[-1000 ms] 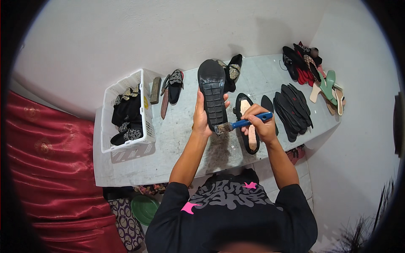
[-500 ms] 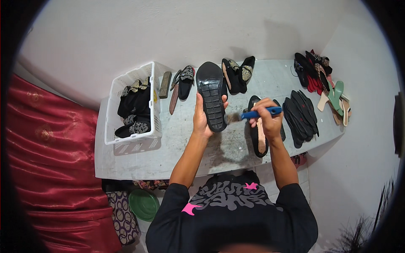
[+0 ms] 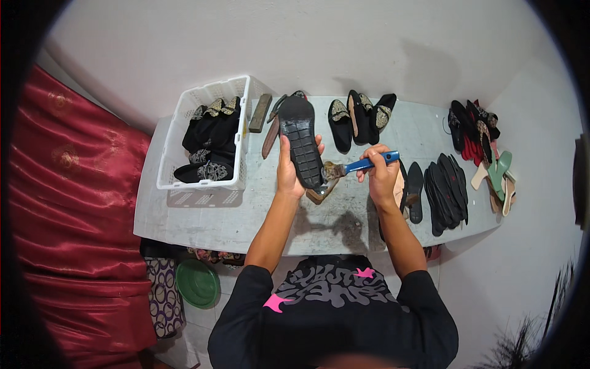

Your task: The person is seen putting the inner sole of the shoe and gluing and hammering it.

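Note:
My left hand holds a black shoe sole upright over the grey table, its ribbed underside facing me. My right hand grips a blue-handled brush, and the bristle end touches the lower right edge of the sole. A tan piece lies on the table just below the sole, partly hidden by it.
A white basket of black embroidered uppers stands at the left. Black slippers lie at the back, black soles at the right, red and green sandals at the far right. A red cloth hangs left; a green bowl sits below.
The view has shifted, so the table sits lower and further left. The sole now leans a little to the left, and the brush has risen from its lower edge to its right side.

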Tool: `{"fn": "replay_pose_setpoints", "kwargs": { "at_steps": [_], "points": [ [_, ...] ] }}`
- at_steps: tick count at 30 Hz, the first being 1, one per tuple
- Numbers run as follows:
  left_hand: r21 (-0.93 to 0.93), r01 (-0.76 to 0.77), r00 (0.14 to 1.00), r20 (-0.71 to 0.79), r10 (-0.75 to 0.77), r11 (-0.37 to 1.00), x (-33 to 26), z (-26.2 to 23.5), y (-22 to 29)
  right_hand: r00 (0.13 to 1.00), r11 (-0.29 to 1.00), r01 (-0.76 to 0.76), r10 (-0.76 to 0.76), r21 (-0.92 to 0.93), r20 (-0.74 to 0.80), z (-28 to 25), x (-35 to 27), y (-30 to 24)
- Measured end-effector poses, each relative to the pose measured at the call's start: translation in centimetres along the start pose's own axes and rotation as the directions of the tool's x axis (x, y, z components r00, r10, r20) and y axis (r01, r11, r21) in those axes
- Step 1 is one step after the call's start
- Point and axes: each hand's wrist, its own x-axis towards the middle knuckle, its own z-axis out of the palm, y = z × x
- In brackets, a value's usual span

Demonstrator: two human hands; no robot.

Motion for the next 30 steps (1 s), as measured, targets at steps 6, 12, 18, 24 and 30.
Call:
{"fn": "replay_pose_setpoints", "kwargs": {
  "at_steps": [6, 12, 18, 24, 30],
  "points": [
    [0.027, -0.148, 0.989, 0.021, 0.147, 0.989, 1.0, -2.4, 2.4, 0.986, 0.925, -0.16, 0.137, -0.344, -0.09, -1.6, 2.3, 7.9],
    [0.087, -0.128, 0.991, 0.053, 0.124, 0.988, 0.6, -2.0, 1.3, 0.957, 0.626, -0.163, 0.288, -0.763, 0.032, -2.9, 2.6, 14.2],
    [0.033, -0.022, 0.991, 0.131, 0.017, 0.999, 0.3, -2.1, 0.5, 0.812, 0.555, -0.479, 0.575, -0.68, -0.103, -3.1, 3.0, 15.8],
    [0.003, 0.08, 0.966, 0.248, -0.078, 0.997, 0.1, -2.2, -0.4, 0.853, 0.571, -0.452, 0.502, -0.685, -0.144, -5.0, 4.2, 17.3],
    [0.22, 0.0, 0.939, 0.336, -0.076, 0.976, 0.0, -1.2, -2.1, 0.993, 0.456, 0.11, -0.093, -0.883, 0.076, -7.4, 6.3, 15.7]
  ]
}}
